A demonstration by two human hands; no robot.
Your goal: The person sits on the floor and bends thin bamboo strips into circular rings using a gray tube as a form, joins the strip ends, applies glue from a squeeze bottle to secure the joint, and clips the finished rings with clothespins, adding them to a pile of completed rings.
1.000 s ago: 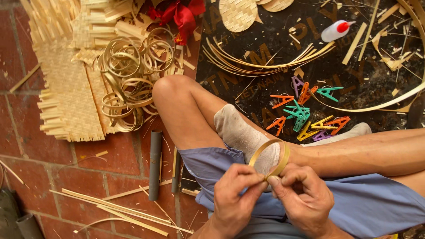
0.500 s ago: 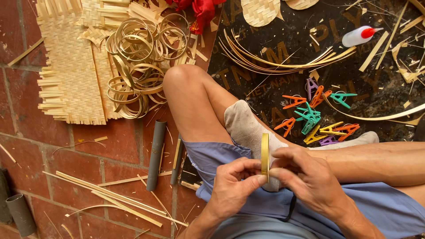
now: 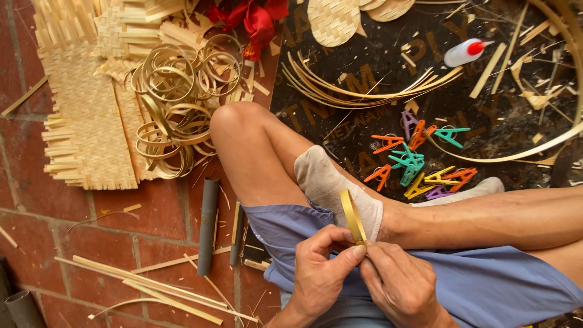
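A: Your left hand (image 3: 322, 276) and right hand (image 3: 398, 285) are both closed on the bamboo ring (image 3: 353, 217); thumbs and fingertips pinch its lower edge, just above your lap.

B: And where does the ring sit?

A: Upright between your hands, edge-on to the camera, in front of your sock (image 3: 331, 182); a second ago it lay flatter and you could see through the loop; half a second ago you had already turned it on edge, and it has stayed so.

B: What does that turn mean?

A: I judge you've brought the overlap of the strip under your thumbs; your grip has tightened at one spot, so the work looks to be at the joint rather than the curve.

B: Anything else shifted?

A: Your head has moved; the view now takes in more of the mat; nothing on the floor has been touched. The finished rings (image 3: 176, 103) lie in a heap by your knee beside the woven mat (image 3: 85, 140); the clips (image 3: 419, 161) and glue bottle (image 3: 464, 51) rest on the dark sheet (image 3: 364, 67), well apart from your hands.
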